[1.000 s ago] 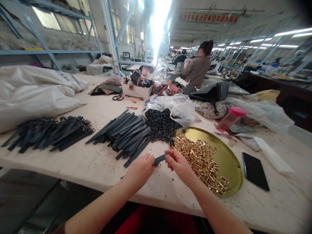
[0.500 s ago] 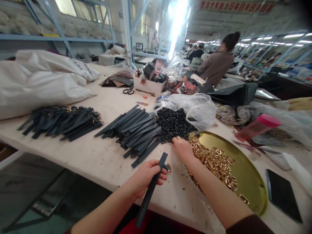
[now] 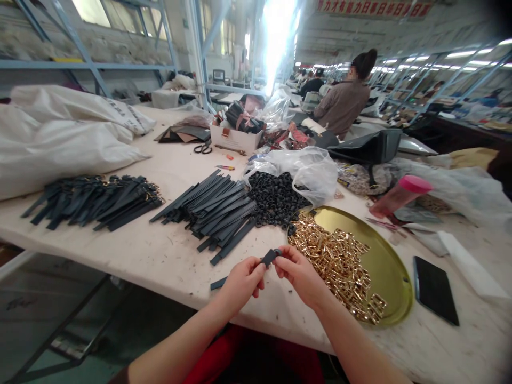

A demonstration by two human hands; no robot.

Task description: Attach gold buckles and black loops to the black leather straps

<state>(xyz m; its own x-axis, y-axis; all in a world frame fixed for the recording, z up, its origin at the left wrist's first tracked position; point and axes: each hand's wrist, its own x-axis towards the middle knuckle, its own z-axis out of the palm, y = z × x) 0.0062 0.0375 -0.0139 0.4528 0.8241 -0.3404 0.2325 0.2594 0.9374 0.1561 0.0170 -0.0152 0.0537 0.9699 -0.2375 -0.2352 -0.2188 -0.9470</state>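
Dark-grey flat strip (image 3: 269, 258) gripped in left hand (image 3: 242, 279); right hand (image 3: 299, 271) pinches small black ring (image 3: 277, 252) at strip's tip

Strap I hold (image 3: 269, 258): matt, smooth, leather-like. Strap pile (image 3: 218, 210): same matt finish. Fittings before me (image 3: 332, 261): glossy, gold-toned metal. Tray (image 3: 386, 277): smooth, polished metal look. Bag (image 3: 316, 173): thin, crinkled, translucent plastic. Jar (image 3: 394, 200): translucent plastic, smooth. Phone (image 3: 436, 290): glossy, glass-like face.

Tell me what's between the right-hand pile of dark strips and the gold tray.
In the head view, a heap of small black loops lies between the right-hand pile of dark strips and the gold tray.
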